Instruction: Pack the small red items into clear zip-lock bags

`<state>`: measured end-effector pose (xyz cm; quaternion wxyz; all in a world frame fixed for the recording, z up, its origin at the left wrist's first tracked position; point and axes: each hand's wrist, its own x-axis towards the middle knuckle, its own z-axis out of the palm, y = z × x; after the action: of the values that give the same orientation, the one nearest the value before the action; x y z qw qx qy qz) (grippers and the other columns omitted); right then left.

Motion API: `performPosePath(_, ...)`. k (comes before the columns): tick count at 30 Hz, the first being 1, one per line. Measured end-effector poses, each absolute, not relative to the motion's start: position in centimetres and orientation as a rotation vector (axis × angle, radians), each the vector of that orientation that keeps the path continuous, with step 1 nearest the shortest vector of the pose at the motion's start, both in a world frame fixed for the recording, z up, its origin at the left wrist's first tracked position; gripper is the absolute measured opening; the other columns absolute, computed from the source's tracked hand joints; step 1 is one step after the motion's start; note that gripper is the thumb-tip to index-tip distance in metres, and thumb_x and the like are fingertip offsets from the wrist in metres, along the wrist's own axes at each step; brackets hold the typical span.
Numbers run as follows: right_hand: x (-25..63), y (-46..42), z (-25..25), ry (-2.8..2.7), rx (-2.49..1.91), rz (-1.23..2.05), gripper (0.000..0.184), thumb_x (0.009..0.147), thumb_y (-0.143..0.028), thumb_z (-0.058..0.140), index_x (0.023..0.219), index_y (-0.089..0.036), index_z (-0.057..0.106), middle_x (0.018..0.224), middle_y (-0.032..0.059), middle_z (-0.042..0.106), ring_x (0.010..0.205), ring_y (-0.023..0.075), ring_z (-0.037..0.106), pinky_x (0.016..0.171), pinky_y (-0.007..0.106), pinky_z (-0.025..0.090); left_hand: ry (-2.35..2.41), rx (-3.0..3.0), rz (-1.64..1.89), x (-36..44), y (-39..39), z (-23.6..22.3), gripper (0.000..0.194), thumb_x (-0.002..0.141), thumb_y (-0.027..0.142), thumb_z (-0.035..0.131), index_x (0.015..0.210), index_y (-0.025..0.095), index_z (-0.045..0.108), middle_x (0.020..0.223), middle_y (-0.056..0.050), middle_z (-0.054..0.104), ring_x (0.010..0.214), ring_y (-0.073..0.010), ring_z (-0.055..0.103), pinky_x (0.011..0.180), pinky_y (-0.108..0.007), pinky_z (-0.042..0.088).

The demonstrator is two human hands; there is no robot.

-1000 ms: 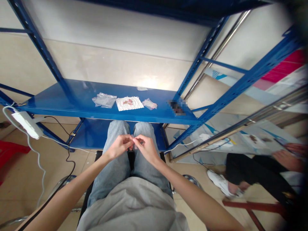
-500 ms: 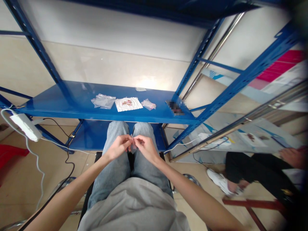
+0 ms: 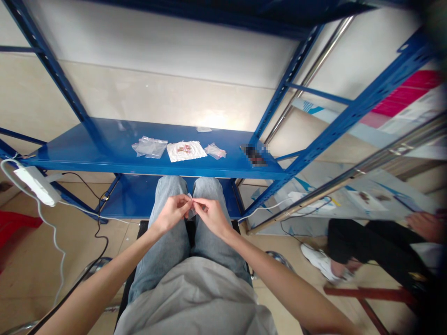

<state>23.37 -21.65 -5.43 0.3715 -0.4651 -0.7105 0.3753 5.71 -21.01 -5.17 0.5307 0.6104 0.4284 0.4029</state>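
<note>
Above my lap, my left hand (image 3: 175,210) and my right hand (image 3: 210,212) meet fingertip to fingertip. Both are closed in a pinch on a small clear plastic bag (image 3: 191,212), mostly hidden behind the fingers. On the blue shelf (image 3: 115,156) beyond my knees lies a white sheet (image 3: 197,154) with a little heap of small reddish-brown pieces (image 3: 184,149) on it. Left of the sheet is a pile of clear plastic bags (image 3: 150,147). To its right rests another clear bag (image 3: 215,151) with something pinkish in it.
A blurred-out dark object (image 3: 255,155) lies at the shelf's right end. A white power strip (image 3: 37,185) with cables hangs at the left. Another person's hand (image 3: 424,226) and dark-trousered legs (image 3: 370,246) are at the right, beside a second work surface.
The bag between my fingers has shifted, with an edge now showing above the fingertips. My right fingers have straightened slightly. The things on the shelf have stayed put.
</note>
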Motion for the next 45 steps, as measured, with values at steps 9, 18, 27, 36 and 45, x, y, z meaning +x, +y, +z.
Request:
performPosePath(9,23.5,-22.0,-4.7,-1.961,-1.186,0.828,0.028,0.097,-0.032,0.055,0.11,-0.022,0.078,0.082,0.0046,0.077,0.065,0.0186,0.064,0.058,0.027,0.043,1.061,1.469,0.971,5.8,-21.2,-5.1,0.036,0.091,0.05,0.06,0.079,0.016,0.065,0.054,0.002,0.055,0.049,-0.0118,0.051,0.05,-0.023,0.039)
performPosePath(18,23.5,-22.1,-4.8,-1.901,-1.163,0.925,0.026,0.095,-0.031,0.062,0.115,-0.025,0.076,0.091,0.0047,0.079,0.077,0.0223,0.072,0.067,0.03,0.051,1.006,1.501,0.955,5.6,-21.2,-5.3,0.037,0.092,0.051,0.06,0.085,0.015,0.064,0.061,0.0,0.059,0.054,-0.012,0.054,0.052,-0.023,0.041)
performPosePath(27,23.8,-21.6,-4.6,-1.79,-1.034,1.121,0.017,0.091,-0.029,0.065,0.098,-0.02,0.077,0.087,0.005,0.079,0.079,0.0217,0.073,0.071,0.03,0.053,0.999,1.458,0.955,5.8,-21.2,-5.4,0.036,0.093,0.05,0.059,0.082,0.015,0.062,0.056,0.001,0.057,0.052,-0.0117,0.053,0.053,-0.023,0.042)
performPosePath(36,24.1,-21.0,-5.2,-1.781,-1.031,1.092,0.025,0.093,-0.029,0.057,0.078,-0.016,0.071,0.074,0.0039,0.071,0.068,0.0159,0.063,0.062,0.024,0.046,0.953,1.595,0.931,5.8,-21.3,-5.0,0.03,0.092,0.042,0.059,0.079,0.015,0.062,0.066,0.0,0.061,0.056,-0.0105,0.053,0.055,-0.022,0.042)
performPosePath(45,23.8,-21.7,-4.6,-1.947,-1.232,0.85,0.012,0.084,-0.013,0.06,0.078,-0.019,0.068,0.073,0.0016,0.072,0.066,0.0158,0.065,0.064,0.025,0.043,1.092,1.794,0.887,5.9,-21.7,-5.7,0.014,0.084,0.025,0.057,0.072,0.016,0.061,0.062,0.003,0.055,0.058,-0.011,0.047,0.057,-0.022,0.036)
